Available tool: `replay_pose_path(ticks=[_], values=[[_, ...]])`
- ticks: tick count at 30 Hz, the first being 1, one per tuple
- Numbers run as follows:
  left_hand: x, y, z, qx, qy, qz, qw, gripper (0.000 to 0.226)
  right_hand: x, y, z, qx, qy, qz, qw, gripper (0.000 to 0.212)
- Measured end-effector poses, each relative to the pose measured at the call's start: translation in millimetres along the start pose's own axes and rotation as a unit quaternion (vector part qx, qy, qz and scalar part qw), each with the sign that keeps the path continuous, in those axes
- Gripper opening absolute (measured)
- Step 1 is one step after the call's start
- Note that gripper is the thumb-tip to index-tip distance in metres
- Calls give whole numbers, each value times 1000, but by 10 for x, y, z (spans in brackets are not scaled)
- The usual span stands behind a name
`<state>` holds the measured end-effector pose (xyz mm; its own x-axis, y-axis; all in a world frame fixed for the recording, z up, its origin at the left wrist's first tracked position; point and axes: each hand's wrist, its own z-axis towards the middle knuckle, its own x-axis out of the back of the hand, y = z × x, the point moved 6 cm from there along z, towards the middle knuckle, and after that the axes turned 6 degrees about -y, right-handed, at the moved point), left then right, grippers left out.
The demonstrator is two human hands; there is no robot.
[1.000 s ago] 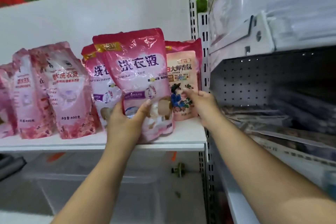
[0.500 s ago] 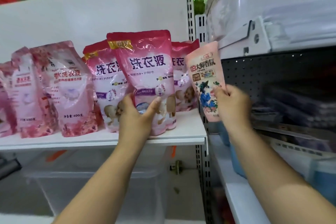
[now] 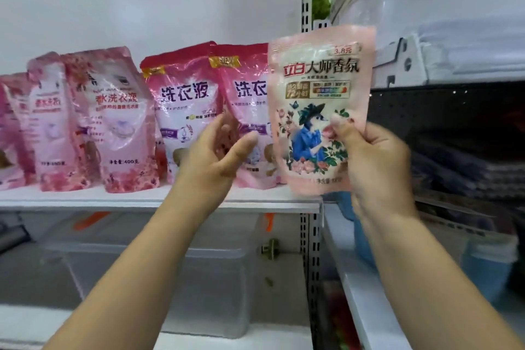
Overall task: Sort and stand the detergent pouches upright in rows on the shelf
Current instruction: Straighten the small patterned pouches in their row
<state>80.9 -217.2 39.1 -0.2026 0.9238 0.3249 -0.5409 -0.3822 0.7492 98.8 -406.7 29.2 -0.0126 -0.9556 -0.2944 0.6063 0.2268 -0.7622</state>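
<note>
One pale pouch pinched in right hand grip; left hand spread, holding nothing.

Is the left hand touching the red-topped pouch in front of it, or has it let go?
Cannot tell. In the head view the left hand is open, fingers spread, overlapping the red-topped pouch on the shelf; one view shows neither gap nor contact plainly.
</note>
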Motion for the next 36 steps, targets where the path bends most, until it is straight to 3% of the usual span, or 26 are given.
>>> replay_pose_path(ticks=[2, 3, 5, 7, 10, 15, 20, 26, 30, 36], values=[[-72, 60, -116, 12, -70, -87, 994, 89, -187, 83, -53, -58, -43, 72, 995, 27], [-98, 32, -145, 30, -79, -132, 988, 76, -285, 120, -92, -80, -67, 100, 989, 22], [15, -73, -199, 50, -29, -169, 984, 50, -505, 214, -201, -113, -122, 129, 978, 14], [230, -171, -303, 64, 37, -189, 979, 40, -707, 320, -309, -133, -167, 127, 969, 13], [711, -297, -516, 72, 108, -203, 970, 35, -1186, 363, -449, -145, -246, 93, 954, 12], [1737, -501, -984, 72, 190, -142, 969, 30, -2154, 400, -811, -84, -373, -74, 921, 15], [2989, -773, -1568, 99, 284, -97, 949, 20, -3097, 567, -1159, 51, -392, -245, 885, 26], [4300, -1072, -2114, 88, 337, -39, 937, 20, -4294, 798, -1631, 190, -432, -435, 767, 45], [4739, -1355, -2251, 125, 335, -45, 933, 21, -4906, 1019, -1823, 205, -456, -489, 715, 47], [5253, -1637, -2229, 145, 321, -60, 934, 22, -5596, 1354, -1897, 184, -456, -513, 704, 50]])
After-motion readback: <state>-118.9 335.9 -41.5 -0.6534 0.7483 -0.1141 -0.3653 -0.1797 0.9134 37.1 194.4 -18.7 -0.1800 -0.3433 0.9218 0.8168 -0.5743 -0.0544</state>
